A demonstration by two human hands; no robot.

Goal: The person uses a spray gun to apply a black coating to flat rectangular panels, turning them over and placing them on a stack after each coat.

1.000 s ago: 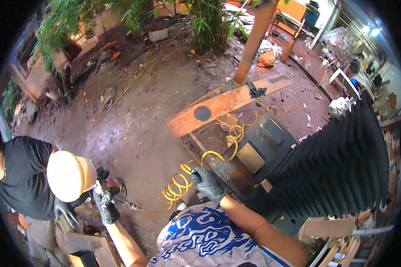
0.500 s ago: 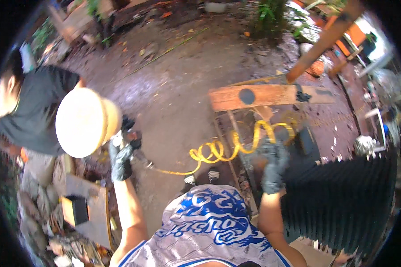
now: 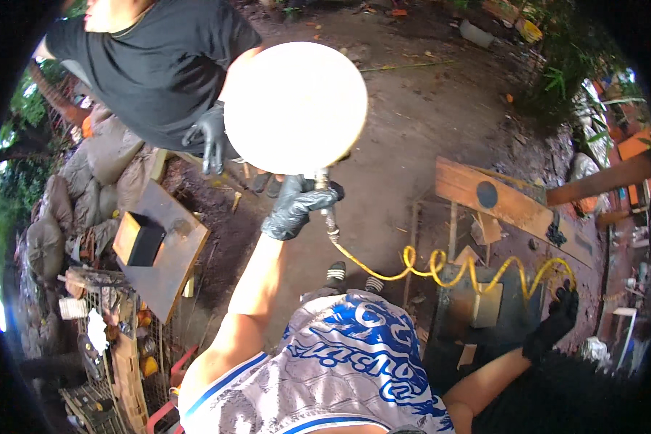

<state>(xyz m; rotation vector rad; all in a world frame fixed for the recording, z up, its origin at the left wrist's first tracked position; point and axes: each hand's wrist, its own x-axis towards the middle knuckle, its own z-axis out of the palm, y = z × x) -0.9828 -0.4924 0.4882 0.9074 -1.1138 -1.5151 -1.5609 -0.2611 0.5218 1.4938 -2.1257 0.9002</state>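
Observation:
In a black glove, my left hand (image 3: pixel 300 208) is closed around the metal handle of an air tool (image 3: pixel 330 220). A large, pale, round pot-like top (image 3: pixel 295 108) sits above it, glaring white and hiding much of the tool. From the tool's lower fitting a yellow coiled hose (image 3: pixel 441 271) runs across to the right. At its far loops is my black-gloved right hand (image 3: pixel 553 322), whose fingers appear closed on the hose. Behind the pot stands another person in a black shirt (image 3: pixel 159 69), with a black-gloved hand (image 3: pixel 211 137) hanging close by.
On the left, a tilted board (image 3: pixel 184 235) carries a small black-and-wood box (image 3: pixel 139 239); filled sacks (image 3: pixel 108 155) are piled behind. A long plank (image 3: pixel 510 210) lies at the right above a dark board with a wood block (image 3: pixel 487 304). Dark corrugated sheeting (image 3: pixel 557 398) lies lower right.
My left hand and the pot have moved right and nearer the middle. My right hand has moved right and lower, and the hose is stretched longer. The view has turned left.

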